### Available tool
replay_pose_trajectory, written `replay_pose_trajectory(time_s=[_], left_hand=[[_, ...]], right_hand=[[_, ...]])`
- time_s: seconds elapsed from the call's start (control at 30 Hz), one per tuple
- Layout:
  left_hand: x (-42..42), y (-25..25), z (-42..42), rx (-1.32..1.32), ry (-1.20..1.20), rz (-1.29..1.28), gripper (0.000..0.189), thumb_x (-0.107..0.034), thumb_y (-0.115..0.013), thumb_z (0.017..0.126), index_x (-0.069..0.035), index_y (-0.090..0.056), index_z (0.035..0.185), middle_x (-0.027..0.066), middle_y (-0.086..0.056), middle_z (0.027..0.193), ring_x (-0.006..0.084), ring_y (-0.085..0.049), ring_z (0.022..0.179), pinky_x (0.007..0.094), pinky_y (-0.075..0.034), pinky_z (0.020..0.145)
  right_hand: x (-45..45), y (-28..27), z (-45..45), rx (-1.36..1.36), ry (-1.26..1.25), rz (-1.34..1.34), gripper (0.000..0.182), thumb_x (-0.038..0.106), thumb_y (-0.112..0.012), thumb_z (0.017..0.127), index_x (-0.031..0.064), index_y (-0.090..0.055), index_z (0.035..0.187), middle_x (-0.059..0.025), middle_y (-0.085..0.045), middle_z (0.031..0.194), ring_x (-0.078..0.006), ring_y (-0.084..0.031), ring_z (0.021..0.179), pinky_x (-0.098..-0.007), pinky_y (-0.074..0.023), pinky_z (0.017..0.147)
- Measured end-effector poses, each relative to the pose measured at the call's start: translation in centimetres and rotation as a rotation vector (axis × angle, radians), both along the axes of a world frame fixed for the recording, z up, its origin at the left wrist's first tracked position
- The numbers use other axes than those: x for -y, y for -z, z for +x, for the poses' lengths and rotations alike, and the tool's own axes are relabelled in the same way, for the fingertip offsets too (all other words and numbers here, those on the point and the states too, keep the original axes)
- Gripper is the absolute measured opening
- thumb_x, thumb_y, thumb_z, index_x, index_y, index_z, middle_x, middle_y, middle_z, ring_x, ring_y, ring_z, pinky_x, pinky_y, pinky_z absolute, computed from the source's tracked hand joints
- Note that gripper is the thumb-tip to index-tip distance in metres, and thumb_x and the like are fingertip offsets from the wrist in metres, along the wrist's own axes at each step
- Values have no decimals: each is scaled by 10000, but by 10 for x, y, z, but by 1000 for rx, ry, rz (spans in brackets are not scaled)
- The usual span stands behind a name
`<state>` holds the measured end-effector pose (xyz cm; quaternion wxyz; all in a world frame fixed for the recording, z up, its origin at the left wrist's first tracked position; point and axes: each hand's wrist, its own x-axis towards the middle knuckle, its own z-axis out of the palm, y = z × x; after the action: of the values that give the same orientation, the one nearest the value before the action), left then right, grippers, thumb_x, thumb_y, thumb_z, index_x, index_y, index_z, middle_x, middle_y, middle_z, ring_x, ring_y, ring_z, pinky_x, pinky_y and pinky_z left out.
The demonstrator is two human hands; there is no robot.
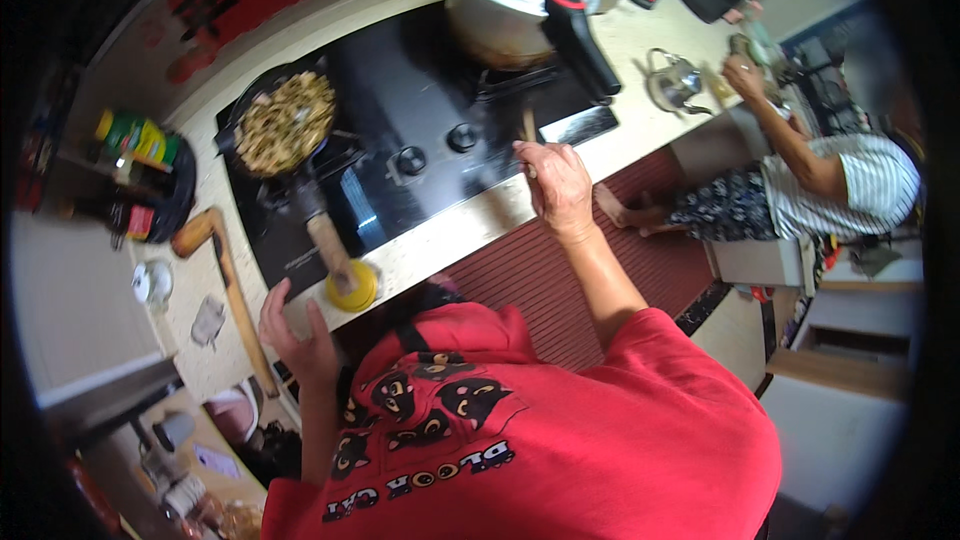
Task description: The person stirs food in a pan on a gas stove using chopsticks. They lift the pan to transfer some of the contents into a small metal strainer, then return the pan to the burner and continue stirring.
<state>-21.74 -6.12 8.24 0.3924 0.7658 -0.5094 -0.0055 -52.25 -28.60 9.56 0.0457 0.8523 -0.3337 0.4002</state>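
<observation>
Held in my right hand (pixel 559 184) is a thin wooden utensil (pixel 529 124), perhaps chopsticks, above the front edge of the black gas stove (pixel 405 120). My left hand (pixel 300 337) is raised with its fingers apart at the counter's front edge, holding nothing. A frying pan (pixel 241 109) with chopped, browned food (pixel 285 124) sits on the left burner. Its wooden handle (pixel 330 247) points towards me, over a yellow lid or container (pixel 352 286) near my left hand.
A large pressure cooker (pixel 510 15) occupies the right burner. Right of it stands a metal kettle (pixel 675 82). Another person (pixel 817 180) works at the far right counter. Bottles (pixel 139 139), a long wooden-handled tool (pixel 244 307) and a small jar (pixel 152 283) are on the left.
</observation>
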Motion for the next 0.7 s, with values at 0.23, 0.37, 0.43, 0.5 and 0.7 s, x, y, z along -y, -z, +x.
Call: replay_pose_trajectory(time_s=[0.23, 0.37, 0.43, 0.5, 0.7], left_hand=[[19, 0, 7, -155, 74, -125, 374, -12, -601, 837, -10, -525, 1203, 120, -571, 1162, 262, -508, 1103, 374, -325, 991], [9, 1, 21, -177, 73, -107, 347, -14, -594, 843, -3, -533, 1185, 123, -574, 1147, 262, -517, 1084, 377, -340, 977], [2, 5, 31, -198, 75, -94, 339, -16, -593, 844, -1, -535, 1178, 126, -575, 1142, 265, -523, 1076, 381, -347, 972], [-5, 11, 40, -207, 80, -94, 335, -17, -592, 845, 1, -536, 1174, 128, -575, 1136, 268, -530, 1066, 385, -353, 968], [-14, 16, 56, -223, 64, -123, 332, -20, -586, 846, 3, -532, 1173, 130, -575, 1139, 278, -530, 1069, 398, -350, 975]], right_hand=[[-44, -82, 30, 421, 7, 101, 201, -43, -658, 797, 18, -614, 983, -76, -684, 888, -193, -609, 713, -283, -488, 626], [-62, -100, 54, 410, -61, 16, 214, -36, -674, 793, 23, -618, 991, -68, -681, 864, -161, -594, 643, -243, -471, 540], [-67, -104, 66, 372, -98, -33, 258, -41, -703, 757, 29, -610, 986, -53, -666, 838, -160, -591, 634, -244, -462, 521], [-70, -106, 75, 326, -130, -112, 265, -37, -710, 746, 32, -600, 977, -52, -665, 838, -174, -588, 632, -261, -464, 538], [-85, -103, 89, 406, -130, -100, 223, -7, -687, 780, 25, -580, 973, -58, -631, 771, -189, -568, 601, -273, -445, 548]])
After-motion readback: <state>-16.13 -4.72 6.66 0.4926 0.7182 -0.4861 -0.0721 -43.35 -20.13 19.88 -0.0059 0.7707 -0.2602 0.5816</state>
